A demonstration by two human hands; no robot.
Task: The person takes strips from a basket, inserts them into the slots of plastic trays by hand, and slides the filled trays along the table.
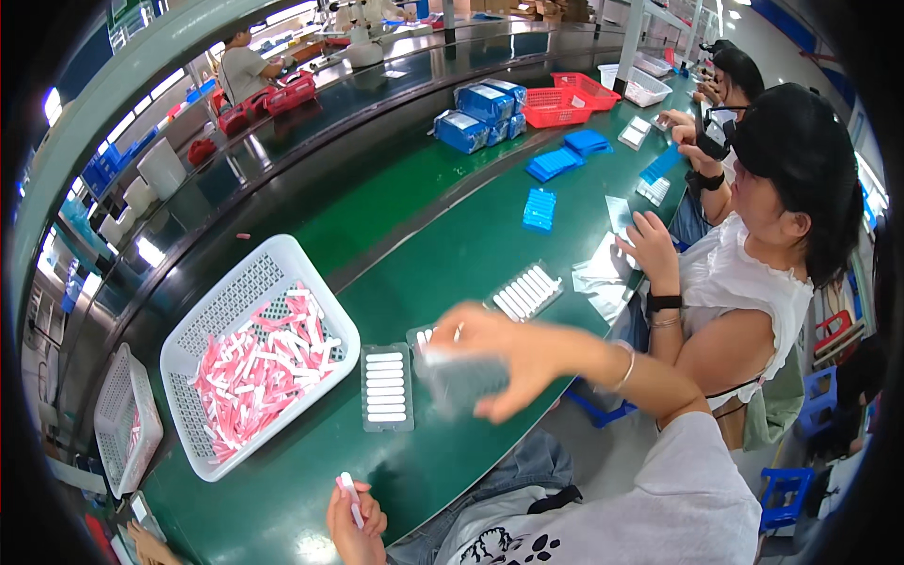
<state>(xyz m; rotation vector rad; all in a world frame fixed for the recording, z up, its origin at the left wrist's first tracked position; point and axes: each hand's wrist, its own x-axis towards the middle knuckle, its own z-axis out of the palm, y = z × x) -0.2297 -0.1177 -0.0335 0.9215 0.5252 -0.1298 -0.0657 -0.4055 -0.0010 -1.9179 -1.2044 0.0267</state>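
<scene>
At the table's near edge, my left hand (353, 529) is closed round a small pink-and-white stick (351, 497), held upright. My right hand (508, 353), smeared by motion, grips a clear plastic tray (463, 381) above the table; its contents are hard to make out. Just left of it lies a blister tray (387, 386) with a column of white sticks. Partly behind my right hand is another tray (421, 335), and farther right rests a filled tray (527, 292). To the left stands a white basket (179, 363) heaped with loose pink-and-white sticks (264, 372).
A second white basket (111, 414) stands at the far left. Beyond my right arm a co-worker (753, 254) handles clear bags (603, 273). Blue trays (540, 209), blue packs (485, 113) and red baskets (556, 106) occupy the farther table. A conveyor belt (377, 193) runs alongside.
</scene>
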